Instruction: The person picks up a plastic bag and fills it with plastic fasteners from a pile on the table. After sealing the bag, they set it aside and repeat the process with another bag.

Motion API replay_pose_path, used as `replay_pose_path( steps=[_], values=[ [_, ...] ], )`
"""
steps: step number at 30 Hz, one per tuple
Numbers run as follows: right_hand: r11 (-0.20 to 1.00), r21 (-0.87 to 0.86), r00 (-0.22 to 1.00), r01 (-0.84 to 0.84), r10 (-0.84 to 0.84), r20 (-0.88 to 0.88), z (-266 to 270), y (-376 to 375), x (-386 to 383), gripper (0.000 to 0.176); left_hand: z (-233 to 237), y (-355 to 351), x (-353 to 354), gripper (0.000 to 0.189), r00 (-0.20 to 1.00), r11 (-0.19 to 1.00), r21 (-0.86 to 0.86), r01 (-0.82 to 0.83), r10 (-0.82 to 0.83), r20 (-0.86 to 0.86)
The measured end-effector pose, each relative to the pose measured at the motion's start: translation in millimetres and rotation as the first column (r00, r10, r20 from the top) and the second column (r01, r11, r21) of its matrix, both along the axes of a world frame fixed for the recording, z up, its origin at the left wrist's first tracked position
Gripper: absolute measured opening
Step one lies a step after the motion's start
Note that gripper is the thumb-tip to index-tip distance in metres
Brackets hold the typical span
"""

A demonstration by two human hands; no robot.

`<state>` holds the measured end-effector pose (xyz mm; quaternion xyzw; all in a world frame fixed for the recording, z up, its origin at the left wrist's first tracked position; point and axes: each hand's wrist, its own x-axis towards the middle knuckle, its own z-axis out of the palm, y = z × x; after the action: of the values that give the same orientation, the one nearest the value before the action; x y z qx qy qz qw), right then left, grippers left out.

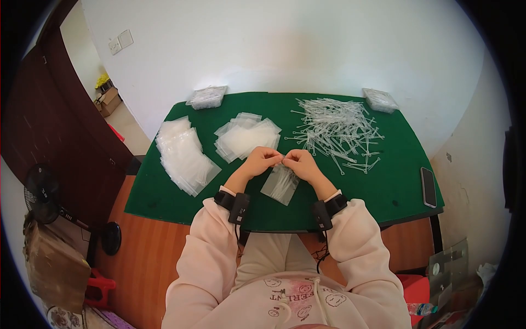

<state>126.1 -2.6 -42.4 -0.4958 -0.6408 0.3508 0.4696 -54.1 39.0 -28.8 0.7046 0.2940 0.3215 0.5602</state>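
My left hand [264,160] and my right hand [302,164] meet at the top edge of a small clear bag [280,186], fingers pinched on it. Several thin clear plastic sticks lie inside the bag, which hangs toward the table's front edge. Just beyond my left hand is a pile of clear bags [246,136]. A longer fanned stack of bags [183,156] lies farther left. To the right and beyond my right hand spreads a heap of loose clear sticks with looped ends [334,126].
On the green table [219,204], a clear box [208,97] stands at the back left and another [381,101] at the back right. A phone [428,187] lies near the right edge. Left on the floor are a fan [43,192] and a red stool [100,288].
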Motion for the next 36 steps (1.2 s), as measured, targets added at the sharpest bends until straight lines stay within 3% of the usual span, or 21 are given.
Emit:
replay_pose_path(
  steps=[7,10,15,18,22,25,29,33,36],
  values=[
    [1.000,-0.007,1.000,0.008,-0.008,0.031,0,1,-1,0.019,1,-3,3,0.016,0.998,0.992,0.113,-0.050,0.053,-0.020],
    [1.000,-0.002,0.999,0.030,-0.030,0.036,-3,4,4,0.019,-3,3,0,0.016,0.988,0.980,0.129,-0.155,0.153,0.020],
    [0.998,-0.043,0.996,0.038,-0.041,-0.083,-2,5,9,0.017,-5,13,-11,0.015,0.965,0.955,0.140,-0.261,0.253,0.072],
    [0.997,-0.046,0.993,0.063,-0.067,-0.093,1,3,11,0.014,-1,13,-16,0.016,0.993,0.996,-0.026,-0.081,0.078,-0.085],
    [0.996,-0.053,0.955,0.073,-0.085,-0.285,2,3,11,0.015,6,0,-10,0.015,0.996,0.993,-0.085,0.086,-0.088,-0.010],
    [0.999,-0.006,0.986,-0.040,0.039,-0.160,-1,0,2,0.014,6,-5,-2,0.015,0.991,0.996,0.002,0.094,-0.094,-0.099],
    [0.999,0.019,0.986,-0.051,0.053,-0.157,-1,0,-1,0.015,5,-6,3,0.015,0.989,0.993,0.089,0.073,-0.061,-0.134],
    [1.000,0.005,0.998,-0.001,0.001,-0.062,-3,1,1,0.015,1,-3,2,0.015,0.990,0.990,0.126,0.057,-0.039,-0.136],
    [0.999,0.002,0.995,0.052,-0.052,-0.091,-5,6,5,0.016,2,1,-1,0.016,0.990,0.991,0.122,0.057,-0.040,-0.135]
  ],
)
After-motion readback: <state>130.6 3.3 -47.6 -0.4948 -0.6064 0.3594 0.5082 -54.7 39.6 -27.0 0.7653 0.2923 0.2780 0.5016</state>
